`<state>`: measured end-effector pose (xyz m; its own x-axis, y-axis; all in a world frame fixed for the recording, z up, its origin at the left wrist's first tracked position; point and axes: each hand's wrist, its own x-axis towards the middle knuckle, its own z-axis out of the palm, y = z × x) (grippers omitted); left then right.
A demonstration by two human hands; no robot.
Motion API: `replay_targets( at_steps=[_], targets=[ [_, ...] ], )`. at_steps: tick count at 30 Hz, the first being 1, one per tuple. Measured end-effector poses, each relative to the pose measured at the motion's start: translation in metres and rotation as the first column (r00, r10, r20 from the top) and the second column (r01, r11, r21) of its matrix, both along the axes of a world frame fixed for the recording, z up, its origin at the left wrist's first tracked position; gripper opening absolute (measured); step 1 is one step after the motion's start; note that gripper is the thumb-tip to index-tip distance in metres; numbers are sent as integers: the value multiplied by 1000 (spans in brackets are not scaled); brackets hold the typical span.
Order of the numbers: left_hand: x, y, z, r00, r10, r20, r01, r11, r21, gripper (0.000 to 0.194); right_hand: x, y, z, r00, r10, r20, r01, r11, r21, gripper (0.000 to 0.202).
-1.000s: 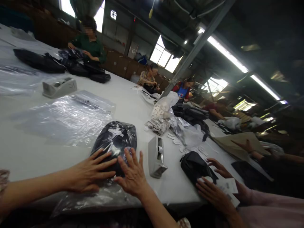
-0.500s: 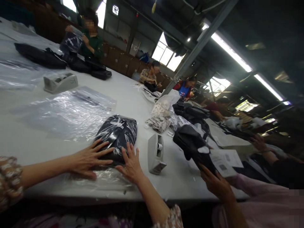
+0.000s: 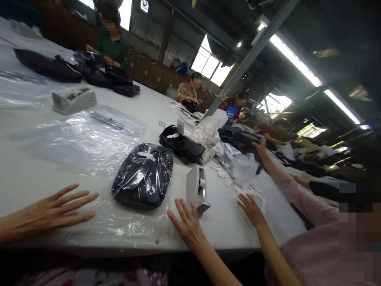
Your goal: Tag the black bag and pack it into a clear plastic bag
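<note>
In front of me a black bag in a clear plastic sleeve (image 3: 143, 176) lies flat on the white table (image 3: 154, 113). The loose end of its sleeve spreads toward the table's front edge. My left hand (image 3: 64, 210) is left of the bag, fingers spread, apart from it and holding nothing. To the bag's right is my right hand (image 3: 189, 226), its fingers stretched out over or at the plastic's edge; whether it touches cannot be made out. Just beyond those fingertips stands a grey tape dispenser (image 3: 197, 188).
Flat plastic bags (image 3: 89, 139) lie at the left, near a second tape dispenser (image 3: 74, 100). Another black bag (image 3: 181, 145) rests behind the wrapped one. On the right, a co-worker's hands (image 3: 253, 210) reach over the table beside a plastic-wrapped heap (image 3: 238, 159). A slanting post (image 3: 238, 63) rises behind.
Both my hands have come off the wrapped bag and moved apart. The co-worker's black bag now lies behind the wrapped bag, and that person's hands hold it no longer.
</note>
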<state>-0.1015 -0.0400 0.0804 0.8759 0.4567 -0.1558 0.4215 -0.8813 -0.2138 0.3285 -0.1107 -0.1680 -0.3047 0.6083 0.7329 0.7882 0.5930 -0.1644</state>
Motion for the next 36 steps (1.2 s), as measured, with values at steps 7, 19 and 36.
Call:
replay_targets(
  at_steps=[7,19,36],
  targets=[
    [55,19,-11,976,-203,-83,186,966,-181,61,-17,30,5,940,313,135,-325,942,83,32],
    [91,9,-43,391,859,331,-563,508,-652,42,-60,26,45,249,-146,-957,-660,698,-278,20],
    [110,28,-69,163,953,253,-841,269,-469,37,-112,51,21,19,-692,-721,-561,590,-581,46]
  ],
)
